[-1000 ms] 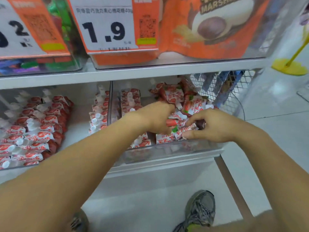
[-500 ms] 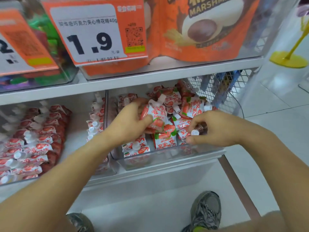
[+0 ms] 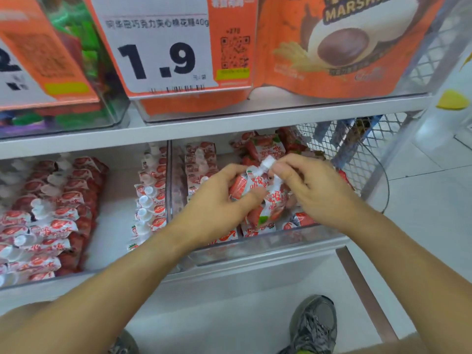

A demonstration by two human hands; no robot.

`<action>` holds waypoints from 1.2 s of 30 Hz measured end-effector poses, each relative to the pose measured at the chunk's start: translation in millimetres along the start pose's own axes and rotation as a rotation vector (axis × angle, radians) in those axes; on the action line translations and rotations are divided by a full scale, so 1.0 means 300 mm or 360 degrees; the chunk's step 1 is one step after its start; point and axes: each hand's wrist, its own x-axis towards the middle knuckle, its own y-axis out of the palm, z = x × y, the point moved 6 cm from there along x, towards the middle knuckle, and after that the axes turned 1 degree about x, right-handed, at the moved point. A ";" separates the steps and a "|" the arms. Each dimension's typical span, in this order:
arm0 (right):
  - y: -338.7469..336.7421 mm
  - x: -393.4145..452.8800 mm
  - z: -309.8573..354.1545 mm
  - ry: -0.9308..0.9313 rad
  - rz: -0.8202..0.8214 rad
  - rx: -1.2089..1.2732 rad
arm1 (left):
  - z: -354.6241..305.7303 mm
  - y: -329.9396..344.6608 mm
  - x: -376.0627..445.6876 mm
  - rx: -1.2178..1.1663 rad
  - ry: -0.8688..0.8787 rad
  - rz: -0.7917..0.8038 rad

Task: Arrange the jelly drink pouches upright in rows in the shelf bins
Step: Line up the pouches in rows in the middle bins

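Fingers of the left hand (image 3: 217, 200) curl around the body of a red-and-white jelly pouch (image 3: 245, 183), while the right hand (image 3: 310, 187) pinches its white cap (image 3: 268, 162) between thumb and fingertips. Both hold the pouch just above the clear right bin (image 3: 255, 245), over loose pouches (image 3: 270, 146) heaped inside. Left of that bin, rows of pouches (image 3: 40, 218) fill the neighbouring bin.

Red-and-white spouted jelly pouch (image 3: 251, 185) held tilted above the clear bin's (image 3: 255, 245) jumbled pouches (image 3: 270, 149).
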 end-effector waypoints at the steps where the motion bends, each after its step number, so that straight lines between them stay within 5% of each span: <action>1: 0.015 0.002 0.001 0.0061 -0.0036 0.0095 | -0.015 0.002 -0.009 0.0089 0.0010 0.0009; 6: 0.066 0.019 -0.037 0.0678 0.0048 0.1295 | -0.119 -0.099 -0.050 0.0737 0.0255 -0.0420; 8: 0.047 0.023 -0.076 0.0704 0.0136 0.1034 | -0.140 -0.155 -0.061 0.0845 0.0241 -0.0520; 11: 0.091 0.018 -0.111 0.0511 0.0506 0.0042 | -0.147 -0.210 -0.080 0.0893 0.0228 -0.0602; 15: 0.227 0.039 -0.092 0.0343 0.0803 -0.0467 | -0.136 -0.193 -0.084 0.0968 0.0239 -0.0595; 21: 0.159 0.092 -0.110 0.0388 0.0593 -0.0301 | -0.135 -0.191 -0.088 0.0921 0.0275 -0.0564; 25: -0.018 0.135 -0.126 0.0431 -0.0249 0.0102 | -0.133 -0.184 -0.084 0.0987 0.0317 -0.0532; 27: -0.074 0.144 -0.167 0.0582 -0.0576 -0.0008 | -0.128 -0.183 -0.087 0.0994 0.0318 -0.0540; 31: -0.045 0.158 -0.171 0.0464 -0.0454 -0.0531 | -0.126 -0.178 -0.085 0.0999 0.0327 -0.0543; 36: -0.051 0.128 -0.117 0.0459 0.0036 -0.0600 | -0.120 -0.174 -0.082 0.1030 0.0329 -0.0522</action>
